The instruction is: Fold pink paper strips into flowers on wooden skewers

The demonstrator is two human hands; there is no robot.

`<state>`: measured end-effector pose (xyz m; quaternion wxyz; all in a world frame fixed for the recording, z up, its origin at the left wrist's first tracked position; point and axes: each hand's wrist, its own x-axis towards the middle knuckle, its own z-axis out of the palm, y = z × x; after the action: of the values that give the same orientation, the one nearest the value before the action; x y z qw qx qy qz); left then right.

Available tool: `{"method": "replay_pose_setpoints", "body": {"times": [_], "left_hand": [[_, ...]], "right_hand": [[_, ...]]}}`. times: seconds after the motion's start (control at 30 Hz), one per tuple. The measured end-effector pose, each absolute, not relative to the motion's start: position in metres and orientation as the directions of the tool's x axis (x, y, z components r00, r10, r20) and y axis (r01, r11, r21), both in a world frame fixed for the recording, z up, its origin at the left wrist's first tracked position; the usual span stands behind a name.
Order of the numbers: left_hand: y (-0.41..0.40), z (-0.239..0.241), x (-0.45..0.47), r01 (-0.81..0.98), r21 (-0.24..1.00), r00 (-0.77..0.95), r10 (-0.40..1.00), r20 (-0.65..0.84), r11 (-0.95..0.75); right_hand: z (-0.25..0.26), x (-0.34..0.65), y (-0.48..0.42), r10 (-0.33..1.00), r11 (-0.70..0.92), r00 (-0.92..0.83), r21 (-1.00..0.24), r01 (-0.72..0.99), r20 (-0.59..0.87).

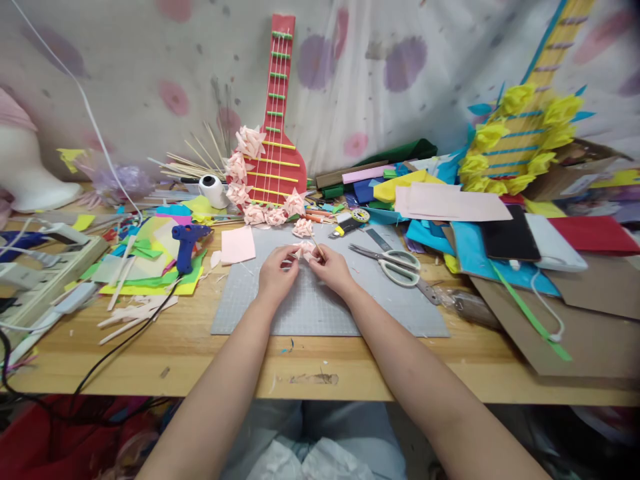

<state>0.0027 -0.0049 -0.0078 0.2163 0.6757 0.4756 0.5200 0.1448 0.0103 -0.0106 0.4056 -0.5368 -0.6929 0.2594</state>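
Note:
Between my two hands, over the grey cutting mat [320,315], is a pink paper flower [305,251]. My left hand [278,270] has its fingers closed on the flower's left side. My right hand [330,267] pinches a thin wooden stick [319,247] at the flower's right side; the fingers partly hide both. Just beyond them lies another pink paper flower [303,228]. A red paper lute [275,153] with pink flowers along its edge leans upright at the back. A square of pink paper [238,245] rests at the mat's upper left corner.
Scissors [395,263] and a yellow utility knife [345,227] lie right of my hands. A blue glue gun [188,247] with its cord stands on papers at left, near a power strip [65,267]. Cardboard, a black phone [510,233] and a yellow paper instrument [520,147] occupy the right.

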Motion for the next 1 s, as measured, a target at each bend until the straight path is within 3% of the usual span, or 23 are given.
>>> {"method": "replay_pose_setpoints", "body": {"times": [0.53,0.67,0.77,1.0], "left_hand": [[-0.007,-0.005,0.0,0.464,0.794,-0.066,0.879,0.472,-0.392],[-0.003,-0.009,-0.002,0.442,0.839,-0.198,0.878,0.437,-0.318],[0.0,-0.011,-0.004,0.329,0.917,-0.315,0.89,0.33,-0.224],[-0.002,-0.002,0.003,-0.074,0.992,-0.195,0.977,0.087,-0.103]], "right_hand": [[-0.01,0.139,0.011,0.929,0.369,-0.19,-0.777,0.51,0.316],[-0.009,0.138,0.01,0.926,0.378,-0.203,-0.763,0.524,0.319],[-0.006,0.139,0.008,0.926,0.377,-0.186,-0.754,0.539,0.329],[-0.001,0.139,0.002,0.926,0.372,-0.175,-0.729,0.575,0.334]]}}
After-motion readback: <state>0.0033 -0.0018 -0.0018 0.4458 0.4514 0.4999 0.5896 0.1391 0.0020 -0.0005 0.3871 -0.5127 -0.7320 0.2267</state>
